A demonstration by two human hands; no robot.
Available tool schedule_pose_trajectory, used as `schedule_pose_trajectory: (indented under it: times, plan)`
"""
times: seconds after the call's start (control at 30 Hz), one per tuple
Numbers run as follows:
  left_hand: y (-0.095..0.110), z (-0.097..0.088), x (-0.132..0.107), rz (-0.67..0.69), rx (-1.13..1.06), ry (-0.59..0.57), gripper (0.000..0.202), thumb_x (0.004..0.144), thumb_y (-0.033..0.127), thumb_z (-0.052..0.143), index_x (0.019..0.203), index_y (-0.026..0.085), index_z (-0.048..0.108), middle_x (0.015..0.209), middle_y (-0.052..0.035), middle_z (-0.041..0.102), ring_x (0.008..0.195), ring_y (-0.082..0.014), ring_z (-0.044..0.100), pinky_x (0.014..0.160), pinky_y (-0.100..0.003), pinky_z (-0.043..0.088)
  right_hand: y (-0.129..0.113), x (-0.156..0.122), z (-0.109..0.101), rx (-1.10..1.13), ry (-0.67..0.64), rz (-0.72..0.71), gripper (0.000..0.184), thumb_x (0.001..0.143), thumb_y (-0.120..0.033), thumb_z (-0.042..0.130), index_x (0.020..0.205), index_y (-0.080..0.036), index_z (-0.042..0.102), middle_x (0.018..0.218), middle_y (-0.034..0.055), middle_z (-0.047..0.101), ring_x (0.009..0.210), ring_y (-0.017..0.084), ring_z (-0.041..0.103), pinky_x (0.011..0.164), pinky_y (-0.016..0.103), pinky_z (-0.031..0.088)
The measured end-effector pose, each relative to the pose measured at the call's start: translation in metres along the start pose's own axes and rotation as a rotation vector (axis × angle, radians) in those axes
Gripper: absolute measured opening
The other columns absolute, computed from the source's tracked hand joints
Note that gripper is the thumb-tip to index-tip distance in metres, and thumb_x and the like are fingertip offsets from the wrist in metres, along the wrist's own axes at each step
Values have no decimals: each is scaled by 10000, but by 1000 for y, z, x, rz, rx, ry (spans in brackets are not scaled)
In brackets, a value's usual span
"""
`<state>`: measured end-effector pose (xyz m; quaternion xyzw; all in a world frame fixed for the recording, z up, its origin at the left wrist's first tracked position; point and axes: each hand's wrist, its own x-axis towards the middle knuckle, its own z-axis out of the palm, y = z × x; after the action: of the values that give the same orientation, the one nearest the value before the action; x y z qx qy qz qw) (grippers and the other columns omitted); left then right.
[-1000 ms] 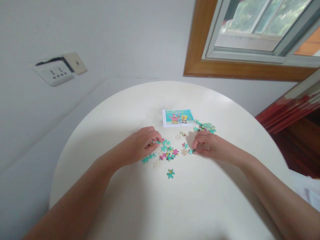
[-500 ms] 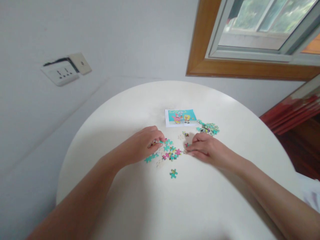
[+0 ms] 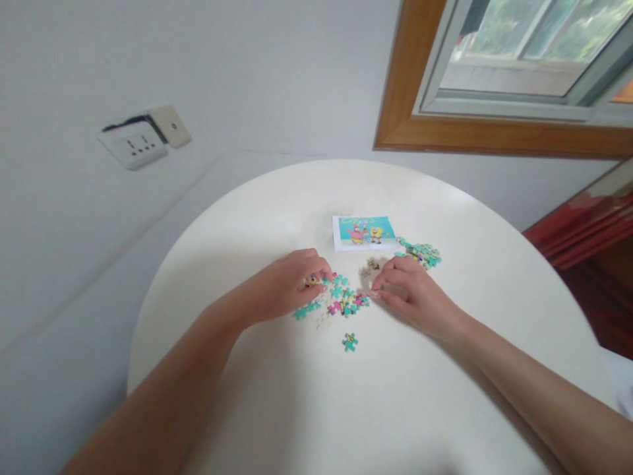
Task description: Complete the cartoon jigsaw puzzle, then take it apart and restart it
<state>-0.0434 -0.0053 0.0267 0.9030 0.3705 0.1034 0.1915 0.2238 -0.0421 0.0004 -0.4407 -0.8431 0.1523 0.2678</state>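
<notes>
The right hand [image 3: 413, 293], drawn in from 3 o'clock within the last second, is laid with fingers loosened on the loose jigsaw pieces [image 3: 343, 302] at the middle of the round table [image 3: 297, 409], while a small piece [image 3: 312, 282] is kept pinched in the left hand [image 3: 291, 290] at their 9 o'clock edge

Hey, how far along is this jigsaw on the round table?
Early days. Done: only a small teal patch that looks joined, beside the reference picture. In hand: the left hand pinches a piece; the right hand touches the loose pieces between them. Left: most pieces lie unjoined, one stray piece nearer.
</notes>
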Motion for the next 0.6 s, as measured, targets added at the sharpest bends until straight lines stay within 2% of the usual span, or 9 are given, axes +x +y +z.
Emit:
schedule_pose_trajectory:
  times: [0.1, 0.23, 0.37, 0.47, 0.6]
  plan:
    - [1, -6, -3, -12, -11, -59, 151, 825, 256, 515, 928, 194, 606, 899, -26, 589, 836, -174, 559, 788, -282, 428, -8, -1, 0, -117, 49, -1, 122, 860, -247, 565, 913, -202, 665, 905, 79, 610, 876, 218, 530, 823, 384, 389]
    - [-2, -8, -7, -24, -17, -83, 156, 795, 221, 514, 923, 193, 598, 908, -19, 588, 850, -172, 556, 786, -272, 422, -24, -4, 9, -126, -19, -140, 206, 905, -266, 510, 1041, -244, 663, 979, 72, 607, 941, 219, 517, 825, 381, 380]
    - [-6, -4, -6, -4, -13, -127, 158, 766, 176, 501, 890, 197, 597, 878, -11, 584, 826, -171, 555, 753, -265, 418, -38, -4, 24, -173, -62, -201, 291, 920, -279, 489, 1181, -256, 614, 1138, 88, 591, 1088, 253, 469, 908, 424, 356]
    - [-6, -3, -7, -8, -16, -120, 168, 759, 176, 506, 903, 195, 591, 869, -9, 588, 803, -170, 557, 741, -267, 419, -42, -3, 28, -209, -85, -228, 283, 932, -281, 470, 1168, -263, 626, 1195, 83, 583, 1142, 262, 441, 946, 441, 334]
    - [-4, -6, -8, -14, -6, -95, 159, 785, 173, 491, 906, 200, 590, 883, -10, 605, 832, -175, 569, 775, -272, 424, -38, -2, 26, -192, -70, -209, 234, 923, -257, 482, 1051, -275, 678, 1145, 65, 608, 1124, 254, 454, 945, 441, 329]
